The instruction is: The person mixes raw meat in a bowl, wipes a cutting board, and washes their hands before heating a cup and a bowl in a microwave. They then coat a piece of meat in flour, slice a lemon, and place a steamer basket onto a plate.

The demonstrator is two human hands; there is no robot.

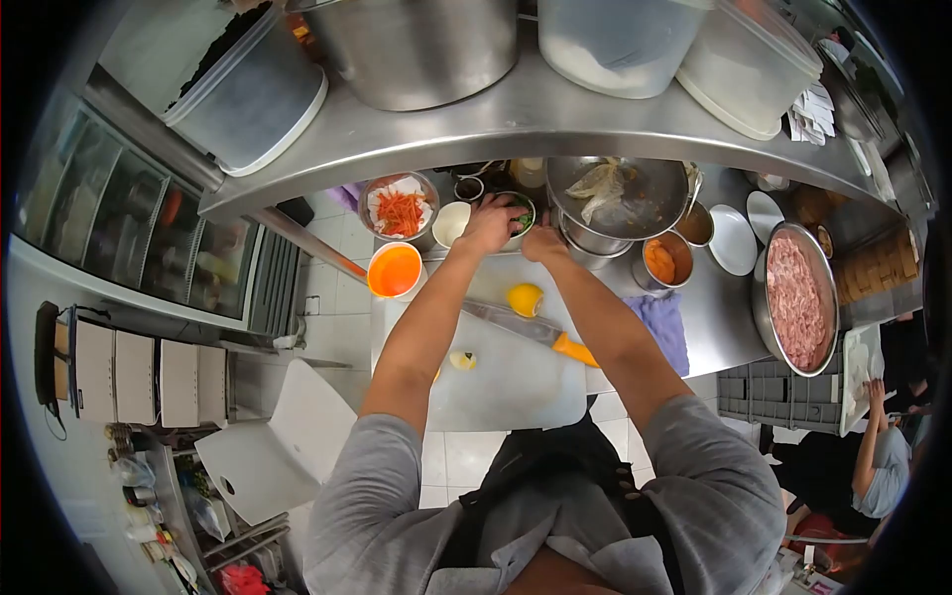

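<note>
My left hand [488,224] reaches over the left rim of a small metal bowl [533,220] that has chopped greens [518,224] in it; its fingers are spread. Beside the bowl's right side is my right hand [542,240]; its fingertips are hard to make out. A white bowl [451,224] stands just left of my left hand. On the white cutting board [506,392] lie a knife [511,322] with an orange handle, a cut yellow lemon [525,299] and a small pale yellow piece [462,360].
Around the board stand a bowl of shredded carrot [401,212], a tub of orange liquid [394,270], a large metal pan [635,213], a pot with orange food [662,262], a purple cloth [659,327] and a bowl of minced meat [793,297]. A steel shelf [555,134] overhangs. Another person [878,476] is at right.
</note>
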